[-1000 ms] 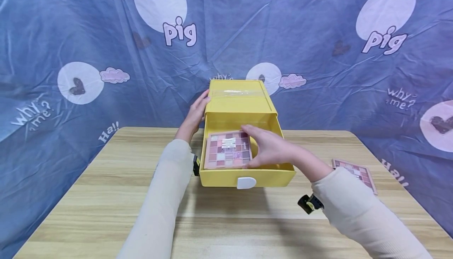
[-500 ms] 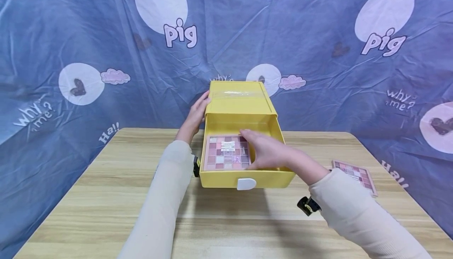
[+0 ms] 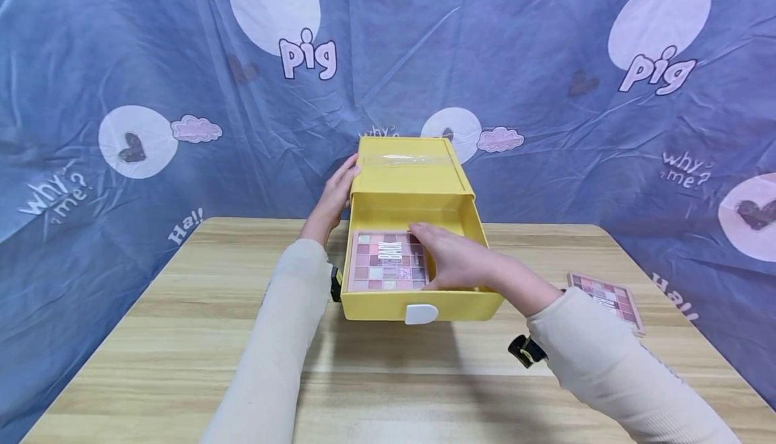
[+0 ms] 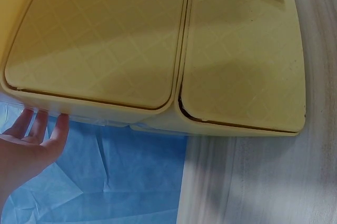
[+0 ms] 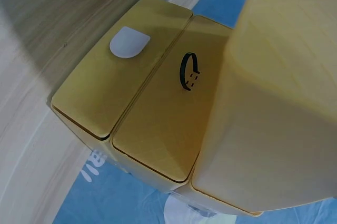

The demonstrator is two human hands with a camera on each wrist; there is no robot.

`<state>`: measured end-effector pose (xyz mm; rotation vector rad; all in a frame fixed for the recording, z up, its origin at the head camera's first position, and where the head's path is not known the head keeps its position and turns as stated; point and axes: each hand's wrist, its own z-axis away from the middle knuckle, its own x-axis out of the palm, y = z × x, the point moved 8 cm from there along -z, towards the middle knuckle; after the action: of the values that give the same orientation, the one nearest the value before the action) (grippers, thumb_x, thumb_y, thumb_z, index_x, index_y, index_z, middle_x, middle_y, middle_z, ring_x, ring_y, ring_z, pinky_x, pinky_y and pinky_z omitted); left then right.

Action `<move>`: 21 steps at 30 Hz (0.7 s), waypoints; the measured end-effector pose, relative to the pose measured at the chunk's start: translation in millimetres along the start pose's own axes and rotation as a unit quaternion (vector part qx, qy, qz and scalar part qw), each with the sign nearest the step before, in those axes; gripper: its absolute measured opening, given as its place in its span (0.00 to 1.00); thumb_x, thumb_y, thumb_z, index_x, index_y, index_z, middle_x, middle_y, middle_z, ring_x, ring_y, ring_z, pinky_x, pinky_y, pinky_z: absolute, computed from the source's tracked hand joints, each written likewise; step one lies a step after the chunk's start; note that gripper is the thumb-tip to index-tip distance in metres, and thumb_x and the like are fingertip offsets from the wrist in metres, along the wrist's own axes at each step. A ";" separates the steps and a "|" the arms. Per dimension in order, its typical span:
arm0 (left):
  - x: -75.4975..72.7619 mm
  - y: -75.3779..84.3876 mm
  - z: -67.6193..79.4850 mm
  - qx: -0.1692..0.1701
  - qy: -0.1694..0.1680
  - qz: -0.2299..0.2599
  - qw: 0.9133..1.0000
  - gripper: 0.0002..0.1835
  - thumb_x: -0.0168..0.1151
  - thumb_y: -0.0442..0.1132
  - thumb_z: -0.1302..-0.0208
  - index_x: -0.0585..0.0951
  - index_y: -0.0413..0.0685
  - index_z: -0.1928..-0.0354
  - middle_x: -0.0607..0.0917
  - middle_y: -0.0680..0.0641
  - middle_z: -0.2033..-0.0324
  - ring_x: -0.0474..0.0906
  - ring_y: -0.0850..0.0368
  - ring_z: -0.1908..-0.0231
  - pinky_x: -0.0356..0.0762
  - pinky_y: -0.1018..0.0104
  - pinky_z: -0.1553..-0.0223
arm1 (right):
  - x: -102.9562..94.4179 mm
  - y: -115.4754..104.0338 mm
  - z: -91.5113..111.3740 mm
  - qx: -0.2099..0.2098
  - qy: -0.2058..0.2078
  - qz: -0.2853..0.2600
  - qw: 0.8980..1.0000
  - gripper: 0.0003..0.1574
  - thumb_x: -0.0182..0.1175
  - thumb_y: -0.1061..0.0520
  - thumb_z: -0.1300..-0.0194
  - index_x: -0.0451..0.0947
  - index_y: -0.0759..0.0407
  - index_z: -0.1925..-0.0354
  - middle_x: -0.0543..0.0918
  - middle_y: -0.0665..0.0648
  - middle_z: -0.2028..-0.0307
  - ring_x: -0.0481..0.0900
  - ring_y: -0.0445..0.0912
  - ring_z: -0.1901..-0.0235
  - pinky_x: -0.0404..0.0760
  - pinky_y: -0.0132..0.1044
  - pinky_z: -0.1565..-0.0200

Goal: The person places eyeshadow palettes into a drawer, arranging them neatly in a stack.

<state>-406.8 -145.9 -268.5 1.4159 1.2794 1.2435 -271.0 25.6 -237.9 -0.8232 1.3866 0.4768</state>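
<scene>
A yellow drawer unit (image 3: 407, 176) stands at the back of the table, its top drawer (image 3: 370, 306) pulled out towards me. Inside that drawer, on the left, an eyeshadow palette (image 3: 380, 270) lies face up. My right hand (image 3: 459, 257) reaches in from the right and holds the palette's right end, thumb at the near edge and fingers at the far edge. Against the unit's left side rests my left hand (image 3: 333, 203); its fingertips touch the yellow casing (image 4: 100, 109) in the left wrist view. The right wrist view does not show the right hand.
A second eyeshadow palette (image 3: 608, 302) lies on the wooden table (image 3: 200, 336) at the right, partly behind the right sleeve. Lower drawer fronts (image 5: 158, 124) show below the open drawer, one with a white handle (image 5: 129, 42). A blue printed cloth (image 3: 400, 46) hangs behind.
The palette has sunk lower and flatter into the drawer, the right hand going down with it and slightly left. Over the last half second little has moved; the left hand stays put.
</scene>
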 end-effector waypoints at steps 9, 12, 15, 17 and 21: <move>1.2 0.5 0.9 -0.003 -0.005 0.004 1.000 0.25 0.48 0.49 0.39 0.62 0.62 0.39 0.66 0.49 0.44 0.66 0.54 0.50 0.66 0.61 0.57 | -14.4 -0.4 4.8 0.016 0.024 -0.036 0.999 0.66 0.68 0.39 0.63 0.46 0.70 0.37 0.52 0.66 0.39 0.49 0.54 0.40 0.50 0.43 0.43; 1.5 0.6 0.5 -0.002 -0.008 0.004 1.000 0.25 0.48 0.48 0.39 0.62 0.62 0.38 0.66 0.48 0.43 0.66 0.54 0.50 0.66 0.59 0.56 | -25.3 -0.5 8.2 0.019 0.039 -0.060 0.997 0.67 0.67 0.38 0.63 0.46 0.69 0.37 0.52 0.64 0.38 0.49 0.54 0.40 0.51 0.44 0.43; 1.9 0.8 0.6 -0.001 -0.009 0.004 1.000 0.25 0.48 0.48 0.39 0.62 0.61 0.38 0.65 0.48 0.43 0.66 0.54 0.50 0.66 0.59 0.56 | -35.9 -0.6 11.1 0.018 0.052 -0.080 0.995 0.65 0.67 0.39 0.61 0.45 0.68 0.37 0.52 0.64 0.38 0.50 0.53 0.40 0.52 0.44 0.43; 1.7 0.8 0.9 -0.003 -0.007 0.003 1.000 0.25 0.48 0.48 0.39 0.62 0.62 0.38 0.66 0.48 0.43 0.66 0.54 0.50 0.66 0.59 0.55 | -42.4 -0.3 12.8 0.015 0.063 -0.086 0.994 0.64 0.66 0.40 0.60 0.45 0.67 0.37 0.52 0.64 0.38 0.51 0.53 0.40 0.52 0.44 0.43; 0.8 0.6 1.2 -0.005 -0.004 -0.002 1.000 0.25 0.48 0.49 0.39 0.62 0.62 0.39 0.66 0.49 0.43 0.66 0.54 0.50 0.66 0.59 0.55 | -57.6 2.9 18.1 0.021 0.095 -0.103 0.990 0.63 0.66 0.39 0.59 0.45 0.65 0.36 0.52 0.63 0.38 0.51 0.53 0.40 0.51 0.46 0.43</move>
<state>-405.6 -145.1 -268.0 1.4094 1.2688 1.2388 -270.0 50.6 -182.8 -0.9861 1.4609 0.2128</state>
